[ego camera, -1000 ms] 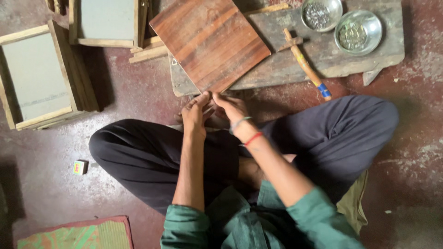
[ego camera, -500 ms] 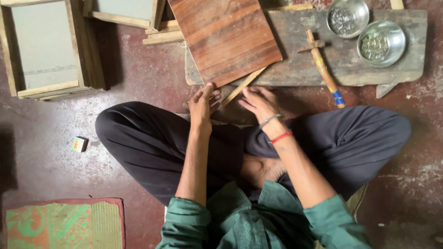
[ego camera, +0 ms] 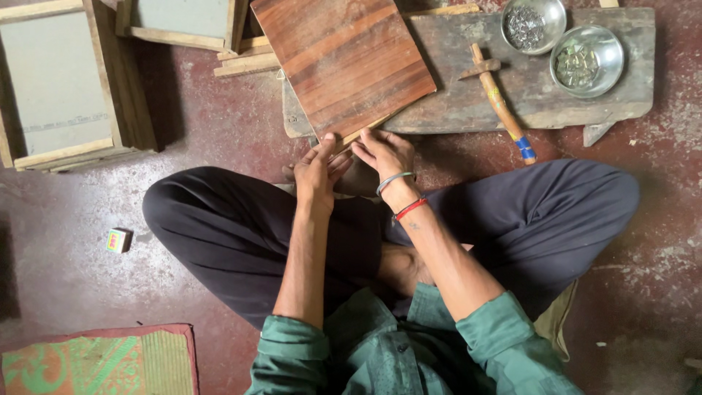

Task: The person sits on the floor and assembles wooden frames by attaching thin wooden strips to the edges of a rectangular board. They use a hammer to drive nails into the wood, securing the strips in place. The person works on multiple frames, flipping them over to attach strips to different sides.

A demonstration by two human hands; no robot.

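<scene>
Both hands point(ego camera: 355, 161) drawn closer together, fingers pinching thin wooden strip point(ego camera: 365, 133) under board point(ego camera: 342, 62)

A board point(ego camera: 342, 64) lies on a plank point(ego camera: 468, 95). Right of it lie a hammer point(ego camera: 501, 102) and two bowls point(ego camera: 585, 58). Frames point(ego camera: 66, 80) stand left on the floor point(ego camera: 219, 139).

Only one view was given, taken from a camera worn on the head. It was aimed almost straight down, along the person's own chest and crossed legs, to the floor point(ego camera: 219, 146) in front. The left hand point(ego camera: 318, 172) and right hand point(ego camera: 387, 153) were seen near the middle of the frame, at arm's length. The low bench point(ego camera: 468, 102) and the board point(ego camera: 344, 62) were shown at the top edge, the board cut off there. A mat point(ego camera: 95, 362) was caught at the lower left corner.
</scene>
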